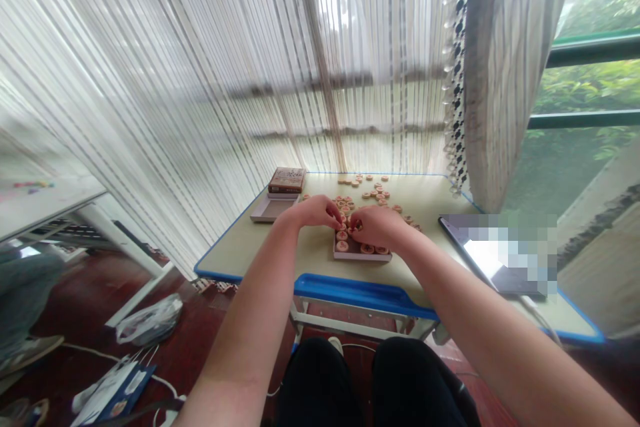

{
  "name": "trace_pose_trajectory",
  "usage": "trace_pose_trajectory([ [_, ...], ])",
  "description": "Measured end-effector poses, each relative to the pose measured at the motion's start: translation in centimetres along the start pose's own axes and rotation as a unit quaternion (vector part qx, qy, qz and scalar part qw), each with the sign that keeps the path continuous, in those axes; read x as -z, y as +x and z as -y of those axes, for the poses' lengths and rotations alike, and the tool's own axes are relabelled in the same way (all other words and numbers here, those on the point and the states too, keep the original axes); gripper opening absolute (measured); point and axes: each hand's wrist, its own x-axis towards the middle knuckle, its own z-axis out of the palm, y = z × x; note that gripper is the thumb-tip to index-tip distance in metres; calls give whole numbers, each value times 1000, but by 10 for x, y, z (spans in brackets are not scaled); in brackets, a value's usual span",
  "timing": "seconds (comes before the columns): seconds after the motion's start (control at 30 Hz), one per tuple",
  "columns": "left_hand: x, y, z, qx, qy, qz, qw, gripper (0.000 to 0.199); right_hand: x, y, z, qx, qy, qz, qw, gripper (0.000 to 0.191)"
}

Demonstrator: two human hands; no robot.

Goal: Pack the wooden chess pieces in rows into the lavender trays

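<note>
Round wooden Chinese chess pieces (342,246) with red and dark markings lie in a shallow open box tray (363,257), along its left side and front right corner. My left hand (320,211) is over the tray's left edge, its curled fingertips pinched at a piece in the left column. From the other side my right hand (379,223) reaches in, thumb and fingers closed on a chess piece partly hidden by them. The right hand covers much of the tray's inside. More loose pieces (345,202) lie just behind both hands.
Other pieces (377,193) are scattered over the back of the blue-edged table (227,247). At back left sit a brown box (287,180) and a grey lid (273,208). A tablet (493,257) with a cable occupies the right side. Curtains (320,67) hang behind.
</note>
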Motion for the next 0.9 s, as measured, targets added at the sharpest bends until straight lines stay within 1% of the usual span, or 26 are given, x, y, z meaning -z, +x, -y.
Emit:
trace_pose_trajectory([
  [0.13,-1,1,1,-5,5,-5,1000,24,6,-2,-3,-26,34,-31,999,26],
  [0.27,-2,1,1,-5,7,0,1000,22,12,-4,-7,-55,98,-83,990,25],
  [0.37,-2,1,3,-13,4,8,1000,23,13,-4,-10,-49,147,-128,980,26],
  [0.43,-2,2,4,-21,1,1,1000,26,10,-1,-13,-42,173,-153,972,26],
  [0.5,-2,4,5,-30,-14,-28,999,30,4,3,-18,-39,190,-178,965,26],
  [0.57,-2,8,9,-42,-27,-79,996,33,-3,9,-25,-50,198,-205,957,26],
  [0.67,-4,17,19,-43,-4,-191,981,35,-13,17,-43,-107,204,-227,946,28],
  [0.73,-8,24,28,-21,56,-271,961,33,-18,20,-57,-161,192,-232,940,30],
  [0.77,-10,26,33,-16,94,-288,953,31,-19,20,-63,-192,176,-233,937,32],
  [0.8,-13,28,37,-10,126,-290,949,31,-20,19,-69,-221,157,-224,936,33],
  [0.83,-16,30,41,-1,150,-294,944,33,-21,18,-74,-248,136,-209,936,34],
  [0.9,-21,31,46,16,180,-279,943,37,-22,17,-79,-284,105,-161,939,36],
])
